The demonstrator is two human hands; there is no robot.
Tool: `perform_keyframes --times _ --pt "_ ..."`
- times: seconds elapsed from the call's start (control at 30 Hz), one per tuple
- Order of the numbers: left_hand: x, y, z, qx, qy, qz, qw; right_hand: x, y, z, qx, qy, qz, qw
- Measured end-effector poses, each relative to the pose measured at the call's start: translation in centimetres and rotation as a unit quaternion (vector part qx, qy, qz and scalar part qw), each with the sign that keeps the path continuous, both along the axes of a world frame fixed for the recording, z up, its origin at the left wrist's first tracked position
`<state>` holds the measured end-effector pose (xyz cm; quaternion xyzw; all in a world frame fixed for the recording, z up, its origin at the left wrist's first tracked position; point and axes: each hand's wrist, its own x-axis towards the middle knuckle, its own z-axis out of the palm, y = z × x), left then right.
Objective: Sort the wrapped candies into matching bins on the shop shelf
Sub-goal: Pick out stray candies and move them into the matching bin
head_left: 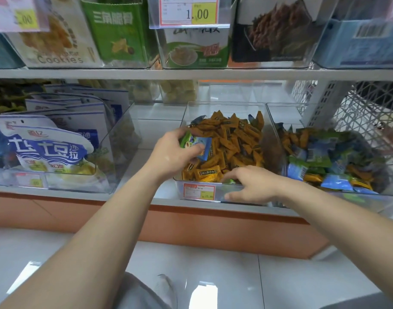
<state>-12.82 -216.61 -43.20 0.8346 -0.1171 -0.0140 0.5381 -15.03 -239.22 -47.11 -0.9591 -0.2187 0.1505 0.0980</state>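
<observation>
- The left hand (175, 155) is above the left front corner of the middle bin (224, 105), thumb and curled fingers pinching two candies together
- Of these, a green candy (186, 139) sticks out at the top of the grip and a blue candy (204, 146) out to the right, both raised above the pile
- The right hand (255, 186) is at the front wall of the same bin, fingers bent down over the rim into the pile and thumb outside against the clear front
- A second green candy (230, 181) lies right at its fingertips; it seems to touch them, but I cannot tell whether the hand pinches it or only rests on it
- The middle bin is clear plastic, heaped with orange candies (233, 139), with a few blue wrappers poking up at the back
- A price tag (198, 191) is fixed to its front wall, just beside the right thumb
- The right bin (284, 114) stands touching the middle one and holds a mixed pile (320, 157) of blue, green and orange candies
- The left bin (117, 134) stands apart from the middle one, filled with upright white-and-blue bags (50, 148)
- All three bins stand on the lower shelf (79, 194); on the upper shelf (146, 74) are more clear bins of snack packs
</observation>
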Motion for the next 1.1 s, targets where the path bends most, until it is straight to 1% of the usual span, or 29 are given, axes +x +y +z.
perform_keyframes --times 0.13,0.2,0.23,0.33,0.4,0.43,0.5,0.53,0.57,0.63,0.7,0.77,0.83,0.9,0.93,0.97,1.0,1.07,1.1 --pt "-0.1 -0.2 0.0 -0.012 0.016 -0.003 1.0 0.0 -0.8 1.5 0.109 0.018 -0.009 0.994" --pt "-0.3 -0.7 0.1 -0.056 0.036 -0.003 0.998 0.0 -1.3 2.3 0.194 0.018 -0.044 0.98" --pt "-0.5 -1.1 0.1 -0.088 0.049 -0.006 0.995 -0.1 -1.5 2.7 0.255 0.022 -0.069 0.964" --pt "-1.1 -2.8 0.1 -0.158 0.078 -0.008 0.984 -0.6 -1.6 3.7 0.427 0.04 -0.16 0.889" --pt "-1.4 -4.2 0.0 -0.201 0.096 -0.007 0.975 -1.0 -1.2 3.8 0.503 0.043 -0.227 0.833" --pt "-1.4 -4.8 -0.1 -0.208 0.103 -0.005 0.973 -1.1 -1.0 3.8 0.534 0.049 -0.259 0.803" --pt "-1.4 -5.9 -0.4 -0.183 0.1 0.001 0.978 -1.5 -0.6 4.0 0.585 0.076 -0.313 0.745" --pt "-1.4 -6.4 -0.5 -0.168 0.091 0.002 0.982 -1.6 -0.6 4.0 0.607 0.087 -0.324 0.72" --pt "-1.4 -6.8 -0.6 -0.155 0.078 0.003 0.985 -1.8 -0.7 4.1 0.622 0.09 -0.328 0.706" --pt "-1.4 -7.5 -0.6 -0.137 0.048 0.008 0.989 -2.0 -1.1 4.3 0.627 0.087 -0.323 0.704" --pt "-1.4 -8.1 -0.5 -0.115 0.012 0.014 0.993 -2.2 -1.9 4.3 0.611 0.074 -0.308 0.725" --pt "-1.6 -8.7 -0.2 -0.095 -0.013 0.009 0.995 -2.3 -2.6 4.5 0.603 0.065 -0.303 0.735" --pt "-1.7 -9.2 0.1 -0.088 -0.02 -0.007 0.996 -2.2 -3.8 4.6 0.594 0.046 -0.302 0.745" --pt "-1.6 -9.4 0.2 -0.086 -0.015 -0.034 0.996 -2.1 -5.1 4.9 0.574 0.001 -0.298 0.763" --pt "-1.5 -9.3 0.1 -0.075 -0.019 -0.046 0.996 -2.0 -5.9 5.0 0.561 -0.033 -0.302 0.77" --pt "-1.3 -9.1 -0.1 -0.043 -0.036 -0.051 0.997 -1.8 -6.8 5.0 0.535 -0.086 -0.314 0.78" --pt "-1.0 -8.8 -0.3 0.013 -0.059 -0.053 0.997 -1.7 -7.8 5.0 0.487 -0.158 -0.328 0.794" --pt "-0.6 -8.2 -0.9 0.13 -0.078 -0.083 0.985 -1.4 -9.8 4.8 0.352 -0.301 -0.333 0.822" --pt "-0.4 -8.0 -1.3 0.171 -0.064 -0.115 0.977 -1.4 -10.7 4.3 0.297 -0.334 -0.325 0.833"
